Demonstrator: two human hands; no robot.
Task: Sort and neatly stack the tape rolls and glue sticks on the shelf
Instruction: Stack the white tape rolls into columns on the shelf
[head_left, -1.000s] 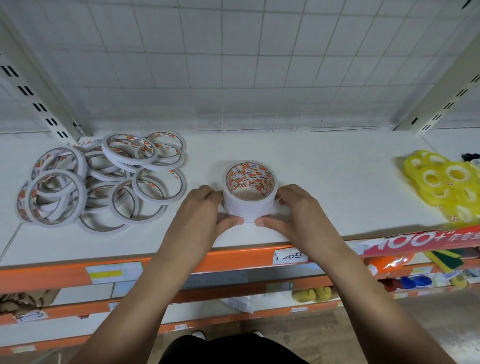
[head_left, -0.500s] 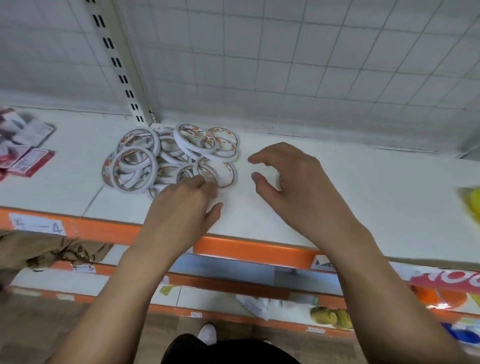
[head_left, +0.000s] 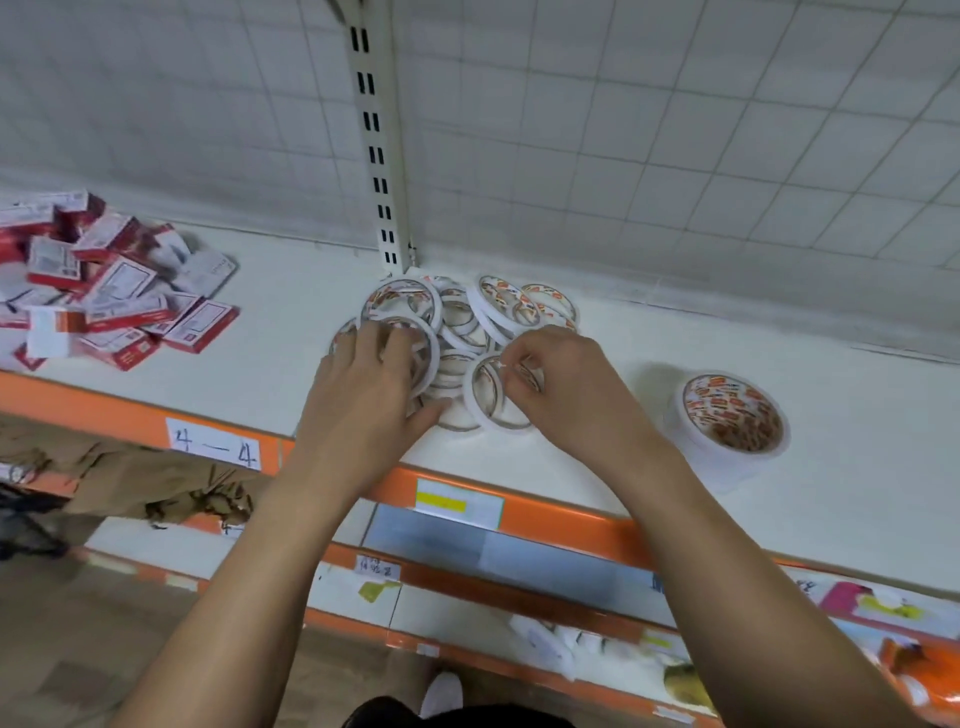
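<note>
One neat stack (head_left: 727, 421) stands finished — the loose pile (head_left: 467, 317) is mostly left. There the right hand (head_left: 571, 395) pinches a thin roll (head_left: 485, 389); the left hand (head_left: 363, 405) rests spread on the pile.

The shelf (head_left: 291, 322) has a white board with a smooth, matt surface, like painted metal, and its front edge (head_left: 104, 410) is orange with a light shine. The slotted upright (head_left: 376, 140) looks like cream painted metal, the back grid (head_left: 675, 156) like white coated wire. The thin tape rolls (head_left: 498, 306) have matt white paper sides and printed cardboard cores; the stack of tape rolls (head_left: 727, 421) looks the same. The small boxes (head_left: 124, 291) are red and white cardboard, a little glossy. The label (head_left: 213, 444) is plain matt paper
</note>
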